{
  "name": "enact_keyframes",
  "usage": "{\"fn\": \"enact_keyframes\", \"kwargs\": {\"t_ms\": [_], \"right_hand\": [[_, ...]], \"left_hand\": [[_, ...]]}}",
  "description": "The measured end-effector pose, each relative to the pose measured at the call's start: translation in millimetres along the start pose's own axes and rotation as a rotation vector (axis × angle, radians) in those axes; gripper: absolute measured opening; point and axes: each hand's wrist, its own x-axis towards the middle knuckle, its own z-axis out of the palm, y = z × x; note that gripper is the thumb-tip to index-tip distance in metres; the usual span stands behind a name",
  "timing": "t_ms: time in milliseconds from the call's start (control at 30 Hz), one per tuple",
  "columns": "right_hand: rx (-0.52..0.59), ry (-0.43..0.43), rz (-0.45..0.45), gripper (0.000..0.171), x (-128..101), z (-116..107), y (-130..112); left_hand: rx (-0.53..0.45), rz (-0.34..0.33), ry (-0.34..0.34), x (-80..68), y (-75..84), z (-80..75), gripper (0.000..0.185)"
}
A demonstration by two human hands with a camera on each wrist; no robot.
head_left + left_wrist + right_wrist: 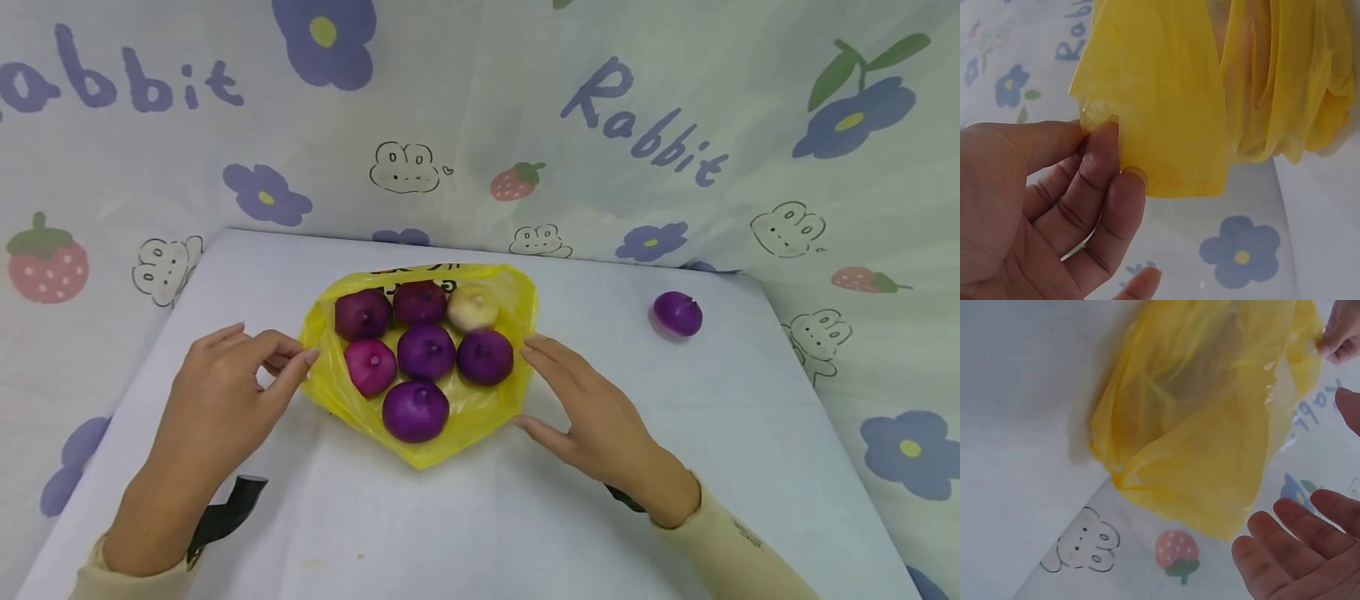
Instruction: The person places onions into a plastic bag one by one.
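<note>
A yellow plastic bag (442, 452) stands on the white table with its mouth spread wide. Inside are several purple onions (426, 352) and one pale onion (472, 307). My left hand (225, 392) pinches the left edge of the bag between thumb and fingers; the left wrist view shows this grip on the thin yellow film (1166, 106). Beside the bag's right edge, my right hand (600, 408) has its fingers extended and thumb apart. In the right wrist view those fingers (1285, 550) hold nothing and appear just clear of the bag's side (1191, 469).
Another purple onion (677, 314) lies on the white table (750, 433) at the right, outside the bag. A patterned cloth (465, 108) with flowers, strawberries and rabbits hangs behind the table and shows at both sides.
</note>
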Motion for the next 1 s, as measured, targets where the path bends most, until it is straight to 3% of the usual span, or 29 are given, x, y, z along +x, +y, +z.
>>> {"fn": "enact_keyframes", "kwargs": {"t_ms": [267,500,767,1000], "right_hand": [[-0.033,0.016,0.098,0.081,-12.0,-9.6,12.6],[-0.107,0.019,0.176,0.095,-24.3,-17.3,28.8],[-0.122,-0.041,0.342,0.104,-30.1,-26.1,44.0],[-0.161,-0.041,0.487,0.104,-32.3,-32.8,69.2]], "left_hand": [[-0.005,0.006,0.009,0.1,-0.1,0.0,0.014],[-0.011,0.017,0.022,0.4,-0.7,1.2,0.014],[-0.005,0.008,0.017,0.3,-0.6,1.0,0.015],[-0.005,0.006,0.011,0.4,-0.1,0.8,0.015]]}}
